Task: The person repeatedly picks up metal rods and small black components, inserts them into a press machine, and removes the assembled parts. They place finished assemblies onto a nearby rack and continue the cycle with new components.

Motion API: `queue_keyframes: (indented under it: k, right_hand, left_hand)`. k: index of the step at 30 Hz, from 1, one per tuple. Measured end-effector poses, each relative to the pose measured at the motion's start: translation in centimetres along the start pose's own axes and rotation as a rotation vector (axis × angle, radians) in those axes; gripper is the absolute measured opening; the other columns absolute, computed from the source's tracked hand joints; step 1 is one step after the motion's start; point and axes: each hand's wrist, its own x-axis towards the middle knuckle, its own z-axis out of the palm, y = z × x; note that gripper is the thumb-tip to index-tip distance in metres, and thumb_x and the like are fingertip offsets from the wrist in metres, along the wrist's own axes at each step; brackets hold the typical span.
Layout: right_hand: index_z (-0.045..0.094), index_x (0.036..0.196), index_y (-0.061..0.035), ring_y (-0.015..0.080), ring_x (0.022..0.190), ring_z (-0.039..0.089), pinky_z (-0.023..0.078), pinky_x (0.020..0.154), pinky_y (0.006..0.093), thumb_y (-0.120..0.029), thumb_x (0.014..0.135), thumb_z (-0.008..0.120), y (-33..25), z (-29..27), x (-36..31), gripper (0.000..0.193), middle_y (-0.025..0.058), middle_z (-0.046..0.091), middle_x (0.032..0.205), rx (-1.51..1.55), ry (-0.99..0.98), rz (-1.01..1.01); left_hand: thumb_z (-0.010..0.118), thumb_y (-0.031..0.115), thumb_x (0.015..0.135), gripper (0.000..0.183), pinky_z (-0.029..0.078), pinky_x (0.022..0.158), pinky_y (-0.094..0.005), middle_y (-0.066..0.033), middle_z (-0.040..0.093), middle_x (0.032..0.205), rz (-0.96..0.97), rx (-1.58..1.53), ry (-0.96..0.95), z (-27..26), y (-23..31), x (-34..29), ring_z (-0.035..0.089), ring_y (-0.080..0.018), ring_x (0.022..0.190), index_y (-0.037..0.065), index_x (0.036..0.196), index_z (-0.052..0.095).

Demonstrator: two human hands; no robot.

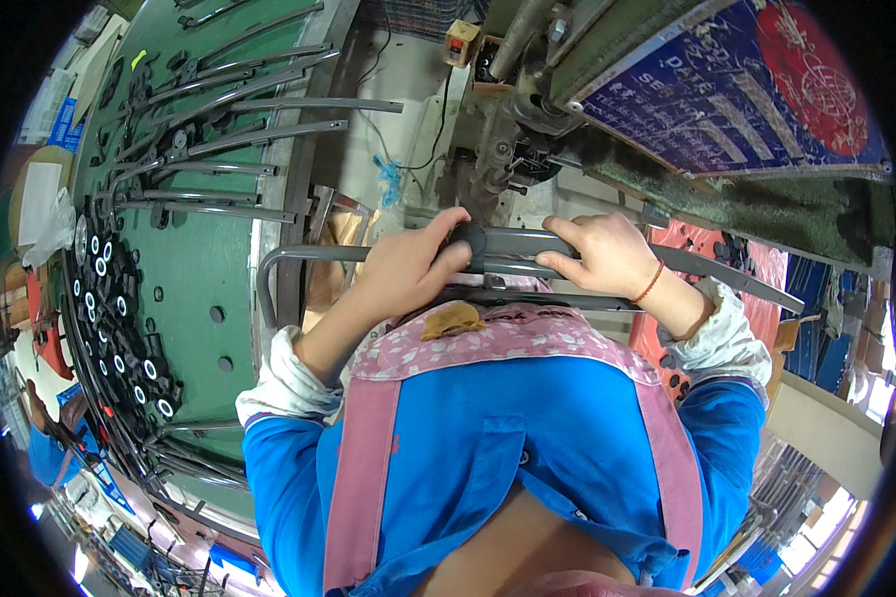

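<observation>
The person is wearing a bright blue shirt with long sleeves, a small button showing near the chest pocket seam. Over it they are wearing a pink apron printed with small white flowers across the top, its two plain pink straps running down over the shoulders. A small tan patch is sitting at the apron's upper edge. White sleeve covers with gathered cuffs are covering both forearms over the blue sleeves. A thin red cord bracelet is circling the right wrist.
</observation>
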Motion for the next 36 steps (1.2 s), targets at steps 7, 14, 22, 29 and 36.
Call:
queue_keyframes:
  k: [7, 14, 22, 29, 36]
  right_hand:
    - [0.061, 0.112, -0.0105, 0.0376, 0.078, 0.067, 0.053, 0.062, 0.0475, -0.051, 0.093, 0.055, 1.2, 0.0, -0.4, 0.045, 0.0182, 0.067, 0.082, 0.057, -0.008, 0.069]
    - [0.062, 0.119, -0.0027, 0.0344, 0.099, 0.065, 0.051, 0.087, 0.0389, -0.044, 0.093, 0.062, 2.5, -1.9, -0.3, 0.049, 0.0189, 0.068, 0.106, 0.149, 0.200, -0.037]
    - [0.064, 0.122, -0.0082, 0.0278, 0.108, 0.062, 0.048, 0.095, 0.0383, -0.032, 0.094, 0.064, 5.3, -3.7, -1.0, 0.037, 0.0099, 0.068, 0.117, 0.085, 0.163, -0.011]
    - [0.060, 0.128, -0.0130, 0.0306, 0.116, 0.057, 0.044, 0.101, 0.0430, -0.034, 0.095, 0.059, 5.2, -3.5, 0.2, 0.040, 0.0108, 0.062, 0.127, -0.203, 0.132, 0.027]
    - [0.061, 0.125, -0.0121, 0.0327, 0.112, 0.057, 0.045, 0.099, 0.0442, -0.033, 0.093, 0.060, 3.1, -4.8, 0.7, 0.038, 0.0134, 0.062, 0.124, -0.035, 0.100, 0.153]
  left_hand:
    - [0.047, 0.031, 0.102, 0.020, 0.047, 0.058, -0.0489, -0.0160, 0.063, 0.068, -0.105, 0.075, 0.211, 1.0, 1.1, 2.8, 0.064, -0.0385, 0.067, 0.018, 0.110, 0.059]
    - [0.049, 0.032, 0.100, 0.021, 0.049, 0.061, -0.0516, -0.0171, 0.067, 0.073, 0.024, 0.164, 0.302, -2.1, 3.0, 6.0, 0.065, -0.0397, 0.071, 0.016, 0.102, 0.062]
    - [0.055, 0.031, 0.095, 0.027, 0.050, 0.068, -0.0525, -0.0189, 0.067, 0.075, 0.032, 0.234, 0.305, -3.1, 3.8, 9.8, 0.064, -0.0414, 0.075, 0.008, 0.089, 0.067]
    - [0.056, 0.033, 0.091, 0.035, 0.052, 0.069, -0.0514, -0.0199, 0.067, 0.075, 0.056, 0.317, 0.287, -0.4, 0.4, 11.3, 0.065, -0.0420, 0.074, 0.003, 0.078, 0.069]
    - [0.057, 0.034, 0.085, 0.034, 0.053, 0.079, -0.0499, -0.0223, 0.069, 0.089, -0.103, 0.202, 0.177, 0.5, -1.6, 12.7, 0.066, -0.0439, 0.086, 0.003, 0.089, 0.071]
